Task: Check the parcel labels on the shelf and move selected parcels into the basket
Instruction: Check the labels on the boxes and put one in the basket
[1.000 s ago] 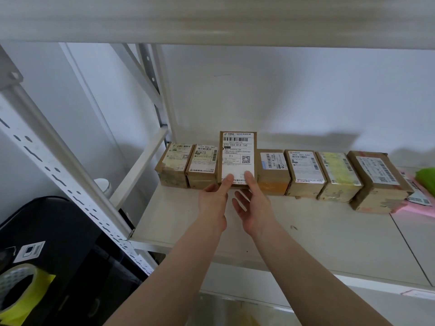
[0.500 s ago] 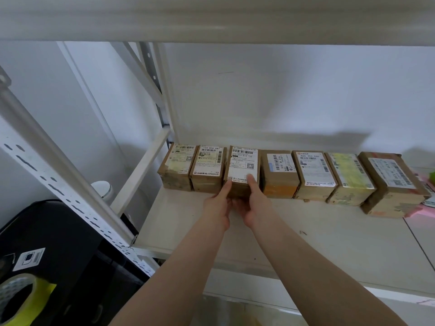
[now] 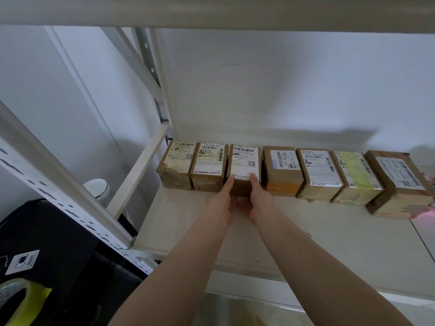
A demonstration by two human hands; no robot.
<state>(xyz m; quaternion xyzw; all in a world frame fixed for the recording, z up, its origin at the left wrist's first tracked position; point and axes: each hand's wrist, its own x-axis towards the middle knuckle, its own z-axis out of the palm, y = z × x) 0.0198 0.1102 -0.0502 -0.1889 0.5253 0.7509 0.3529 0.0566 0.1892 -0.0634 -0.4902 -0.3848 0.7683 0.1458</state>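
With both hands on it, the third parcel [image 3: 243,168] from the left sits flat in the row on the shelf [image 3: 329,236], touching its left neighbour [image 3: 207,163] and just beside the next box [image 3: 281,170] on its right. My left hand [image 3: 220,203] has fingers laid along the parcel's front-left corner; right hand [image 3: 260,201] has fingers up on the label's [image 3: 244,161] lower edge. Whether either thumb is curled round the box, I can't tell; palms hide the front face.

Judging by look: small taped cardboard box, stiff, probably light, not fragile. Tape and label are likely slick, so I'd avoid pinching on the label. Best hold looks like the two short sides or front bottom edge, but the neighbours crowd the sides, so slide it forward first. No basket in view.
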